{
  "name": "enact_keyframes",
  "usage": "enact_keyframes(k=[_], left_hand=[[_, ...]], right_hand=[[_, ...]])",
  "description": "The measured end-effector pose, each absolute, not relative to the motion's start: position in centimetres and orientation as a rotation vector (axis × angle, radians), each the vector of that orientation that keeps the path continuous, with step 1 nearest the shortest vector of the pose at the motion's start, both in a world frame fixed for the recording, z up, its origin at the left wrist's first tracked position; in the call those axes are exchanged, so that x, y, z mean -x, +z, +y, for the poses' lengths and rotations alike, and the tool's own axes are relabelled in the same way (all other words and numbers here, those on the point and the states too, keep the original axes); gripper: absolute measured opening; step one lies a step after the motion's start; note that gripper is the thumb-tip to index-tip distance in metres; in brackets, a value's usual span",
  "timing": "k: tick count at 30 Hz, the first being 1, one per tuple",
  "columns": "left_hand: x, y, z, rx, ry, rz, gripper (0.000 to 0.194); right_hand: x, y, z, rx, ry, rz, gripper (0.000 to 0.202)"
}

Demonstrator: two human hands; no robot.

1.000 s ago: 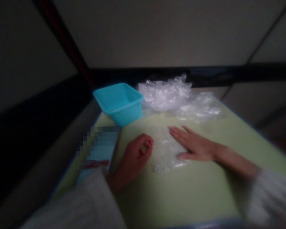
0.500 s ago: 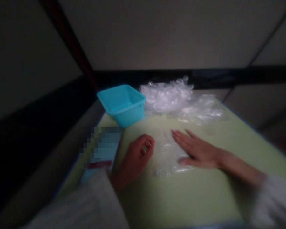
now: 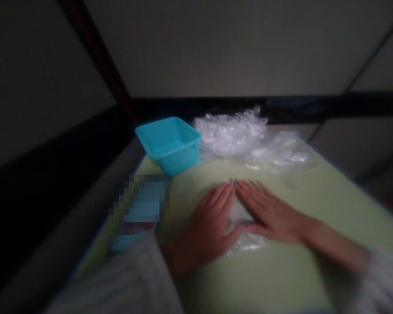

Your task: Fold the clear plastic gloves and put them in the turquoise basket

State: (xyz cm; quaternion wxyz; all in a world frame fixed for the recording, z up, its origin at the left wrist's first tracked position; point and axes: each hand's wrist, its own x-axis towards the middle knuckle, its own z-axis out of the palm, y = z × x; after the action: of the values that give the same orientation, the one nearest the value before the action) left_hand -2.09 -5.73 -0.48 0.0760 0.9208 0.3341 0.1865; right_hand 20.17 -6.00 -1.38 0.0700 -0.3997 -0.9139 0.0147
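- blue tub is sitting back left
- left hand was curled a second ago, now it's lying open, so both hands are probably smoothing
- clear plastic sheet is lying on the table, partly under both hands
- right hand is staying flat, open

Turquoise tub, yellow-green tabletop
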Motion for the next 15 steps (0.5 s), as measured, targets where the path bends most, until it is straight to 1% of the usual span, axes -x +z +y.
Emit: enact_keyframes(k=[6,15], left_hand=[[0.7,-1.7,-5.1,-2.777,0.391,1.048,0.082],[1.1,-2.8,-4.8,-2.827,0.389,1.03,0.086]], right_hand=[[-19.8,-2.4,-6.0,1.17,0.017,-2.752,0.086],[-19.9,-2.6,-5.8,1.192,0.063,-2.776,0.085]])
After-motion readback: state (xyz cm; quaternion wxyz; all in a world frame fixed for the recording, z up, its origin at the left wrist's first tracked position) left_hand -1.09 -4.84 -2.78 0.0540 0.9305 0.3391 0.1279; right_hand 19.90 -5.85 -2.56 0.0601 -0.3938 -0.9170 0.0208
